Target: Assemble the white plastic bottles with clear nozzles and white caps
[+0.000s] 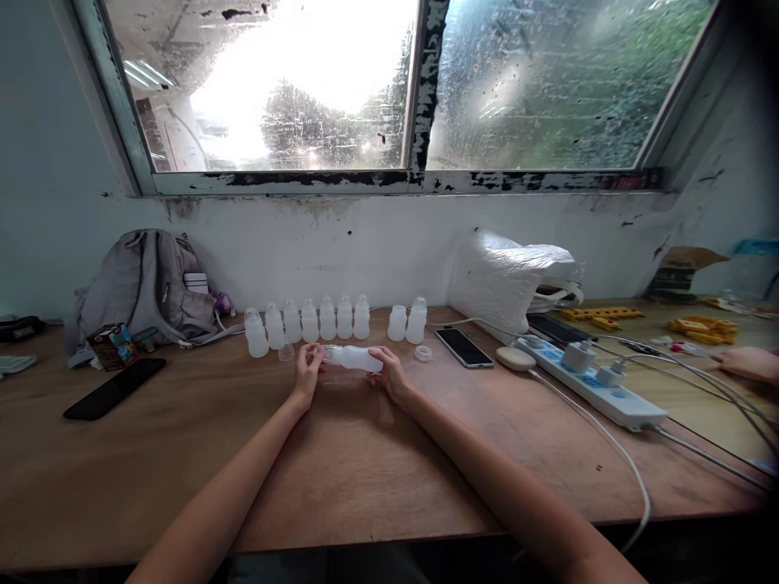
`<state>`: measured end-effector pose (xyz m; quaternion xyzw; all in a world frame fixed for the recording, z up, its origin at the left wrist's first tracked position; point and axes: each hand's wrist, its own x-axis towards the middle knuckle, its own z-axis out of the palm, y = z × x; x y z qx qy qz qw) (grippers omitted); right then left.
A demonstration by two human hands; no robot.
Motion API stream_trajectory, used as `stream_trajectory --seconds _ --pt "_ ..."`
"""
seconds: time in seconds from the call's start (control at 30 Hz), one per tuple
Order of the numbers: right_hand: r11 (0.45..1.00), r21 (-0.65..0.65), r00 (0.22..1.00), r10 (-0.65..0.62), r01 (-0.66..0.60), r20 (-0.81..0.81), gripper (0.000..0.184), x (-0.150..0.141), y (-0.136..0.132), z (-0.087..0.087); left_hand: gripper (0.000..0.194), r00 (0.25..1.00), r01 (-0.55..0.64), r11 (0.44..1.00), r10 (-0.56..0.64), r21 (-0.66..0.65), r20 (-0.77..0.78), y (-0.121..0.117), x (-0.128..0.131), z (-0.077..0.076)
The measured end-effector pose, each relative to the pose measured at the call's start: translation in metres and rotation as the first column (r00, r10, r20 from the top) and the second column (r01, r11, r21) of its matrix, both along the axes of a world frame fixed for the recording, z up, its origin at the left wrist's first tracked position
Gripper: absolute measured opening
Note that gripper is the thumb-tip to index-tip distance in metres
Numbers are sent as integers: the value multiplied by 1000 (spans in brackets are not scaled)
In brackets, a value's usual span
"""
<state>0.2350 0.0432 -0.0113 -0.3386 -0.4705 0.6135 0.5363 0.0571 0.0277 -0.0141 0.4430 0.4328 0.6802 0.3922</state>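
Observation:
A small translucent white bottle (pixel 356 358) is held on its side just above the wooden table (pixel 365 470), between both my hands. My left hand (pixel 307 371) pinches its neck end, fingers closed around the cap area. My right hand (pixel 389 375) grips the bottle's base end. Behind them, a row of several identical white bottles (pixel 310 322) stands upright, with two more bottles (pixel 407 322) a little to the right. A loose clear cap (pixel 286 352) lies left of my left hand and a round lid (pixel 423 353) lies right of my right hand.
A grey backpack (pixel 143 288), a small carton (pixel 113 345) and a black phone (pixel 114 389) sit at the left. Another phone (pixel 463 347), a white plastic bag (pixel 505 280), a power strip (pixel 593 381) with cables and yellow parts (pixel 703 328) lie right. Another person's hand (pixel 746 362) rests far right.

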Motion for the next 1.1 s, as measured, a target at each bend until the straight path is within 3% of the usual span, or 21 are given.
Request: stream_trajectory --seconds 0.3,0.47,0.67,1.1 --pt "1000 27 1000 8 -7 -20 28 2 0 -1 28 999 11 1000 -11 11 -49 2 -1 -3" --pt "997 67 998 -26 29 -49 28 3 2 -2 28 995 96 994 -94 58 -30 0 -2 -3" --pt "999 5 996 -34 35 -79 30 5 3 -2 31 983 184 977 -181 103 -42 -2 -3 -1" --pt "998 -27 995 -54 51 -90 27 4 2 -2 26 978 177 973 -157 148 -137 -6 -1 2"
